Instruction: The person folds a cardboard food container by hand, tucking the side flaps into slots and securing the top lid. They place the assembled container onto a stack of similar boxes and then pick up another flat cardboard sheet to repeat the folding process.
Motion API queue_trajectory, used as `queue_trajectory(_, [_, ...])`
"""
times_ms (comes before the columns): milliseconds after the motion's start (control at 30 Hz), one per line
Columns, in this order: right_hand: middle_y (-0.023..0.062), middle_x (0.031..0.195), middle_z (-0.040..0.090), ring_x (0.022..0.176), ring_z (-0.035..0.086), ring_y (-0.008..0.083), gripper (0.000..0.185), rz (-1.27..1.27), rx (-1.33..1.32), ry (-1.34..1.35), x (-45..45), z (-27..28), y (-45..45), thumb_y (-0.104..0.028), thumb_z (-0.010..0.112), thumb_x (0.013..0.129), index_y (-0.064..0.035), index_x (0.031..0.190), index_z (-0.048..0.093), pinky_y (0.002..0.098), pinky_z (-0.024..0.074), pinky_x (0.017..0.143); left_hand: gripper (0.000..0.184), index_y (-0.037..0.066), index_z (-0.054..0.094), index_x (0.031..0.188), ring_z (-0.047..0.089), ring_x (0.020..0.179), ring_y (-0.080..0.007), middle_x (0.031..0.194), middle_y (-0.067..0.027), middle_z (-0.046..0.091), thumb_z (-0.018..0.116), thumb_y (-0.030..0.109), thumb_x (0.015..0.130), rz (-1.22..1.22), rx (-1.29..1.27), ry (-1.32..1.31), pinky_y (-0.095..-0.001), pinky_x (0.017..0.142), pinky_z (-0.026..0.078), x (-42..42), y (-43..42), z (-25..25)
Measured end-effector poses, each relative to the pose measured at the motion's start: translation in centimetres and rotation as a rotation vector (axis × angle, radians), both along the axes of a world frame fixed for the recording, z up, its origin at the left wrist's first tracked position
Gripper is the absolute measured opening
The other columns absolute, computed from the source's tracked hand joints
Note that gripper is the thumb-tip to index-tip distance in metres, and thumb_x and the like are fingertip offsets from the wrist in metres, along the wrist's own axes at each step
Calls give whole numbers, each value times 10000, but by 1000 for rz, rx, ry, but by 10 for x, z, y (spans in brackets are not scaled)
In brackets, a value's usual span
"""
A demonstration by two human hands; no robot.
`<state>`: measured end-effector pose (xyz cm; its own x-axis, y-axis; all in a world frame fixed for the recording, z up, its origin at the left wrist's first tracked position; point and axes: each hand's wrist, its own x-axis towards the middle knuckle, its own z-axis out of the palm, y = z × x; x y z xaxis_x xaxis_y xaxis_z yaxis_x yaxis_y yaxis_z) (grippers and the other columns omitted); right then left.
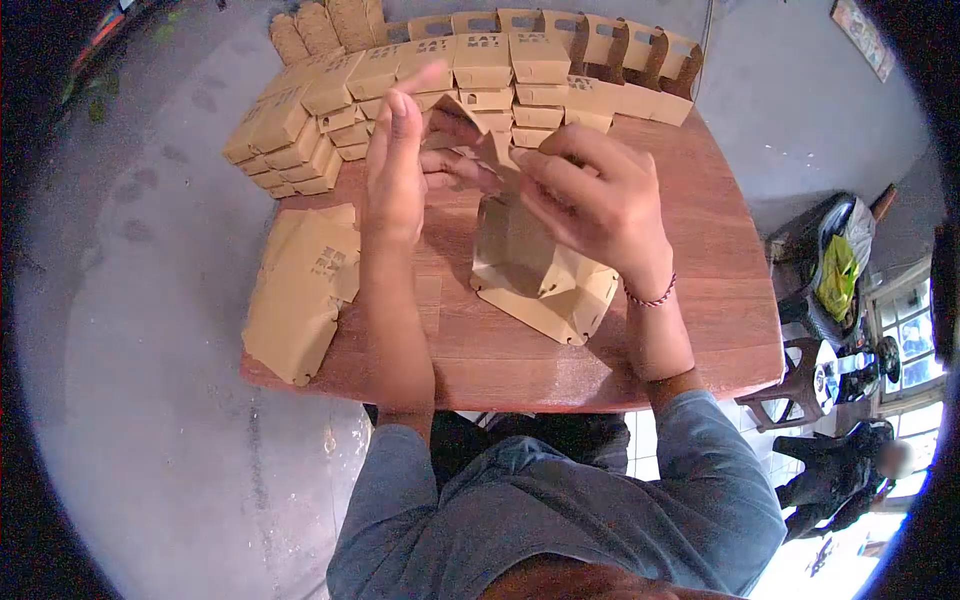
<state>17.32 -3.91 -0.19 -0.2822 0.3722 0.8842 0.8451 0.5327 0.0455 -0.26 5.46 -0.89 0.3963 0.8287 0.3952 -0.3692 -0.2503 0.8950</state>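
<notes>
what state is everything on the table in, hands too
Box under the hands: open, partly folded
Flat cardboard pieces: unfolded, lying overlapped
EAT ME! boxes: closed, stacked
Cardboard pieces with cut-outs: upright, in a row
Left hand: raised, open
Right hand: raised, fingers bent, grip unclear

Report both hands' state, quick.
Left hand: open, fingers at the cardboard box; contact unclear.
Right hand: fingers curled closed, apparently pinching the box's edge.

Boxes (482,72) stacked along the far side of the table (705,265), carriers (642,100) behind them to the right, flat sheets (295,290) at the near left, open box (512,255) right of the sheets, stool (797,378) right of the table
</notes>
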Motion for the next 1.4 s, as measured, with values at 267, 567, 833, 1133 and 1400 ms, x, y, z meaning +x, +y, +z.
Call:
queue_trajectory(267, [35, 749, 610, 603, 609, 173, 243, 52, 20, -9, 2, 1, 3, 2, 750, 636, -75, 865, 722, 276, 488, 525, 268, 48, 531, 1121, 664, 847, -180, 1023, -78, 621, 529, 247, 943, -133, -11, -84, -337, 689, 601, -12, -9, 4])
queue_trajectory(567, [95, 727, 638, 615, 637, 225, 109, 167, -239, 363, -5, 4, -1, -144, 689, 820, -42, 792, 663, 314, 507, 558, 218, 49, 612, 1106, 633, 862, -105, 992, -59, 642, 505, 149, 943, -29, 44, 142, -273, 725, 552, -20, -23, 13])
queue_trajectory(833, [123, 674, 644, 592, 642, 179, 156, 87, -559, 587, -7, 7, -4, -165, 646, 874, -10, 856, 653, 315, 502, 565, 334, 30, 590, 1259, 595, 893, -74, 1040, -37, 643, 521, 126, 946, -96, 114, 217, -222, 770, 494, -24, -19, 10])
queue_trajectory(1133, [157, 618, 610, 509, 628, 260, 184, 93, -406, 660, -28, -12, 9, -189, 630, 911, -8, 906, 596, 355, 471, 479, 361, 23, 637, 1217, 594, 885, -86, 1014, -33, 630, 634, -42, 863, 114, 249, 235, -224, 828, 518, -18, -31, 12])
queue_trajectory(1400, [170, 621, 610, 558, 643, 345, 167, 72, -302, 543, -29, -11, 4, -168, 622, 910, -19, 930, 549, 408, 488, 488, 368, 19, 669, 1166, 620, 831, -101, 949, -69, 635, 671, -81, 812, 236, 383, 281, -234, 788, 546, -14, -40, 15])
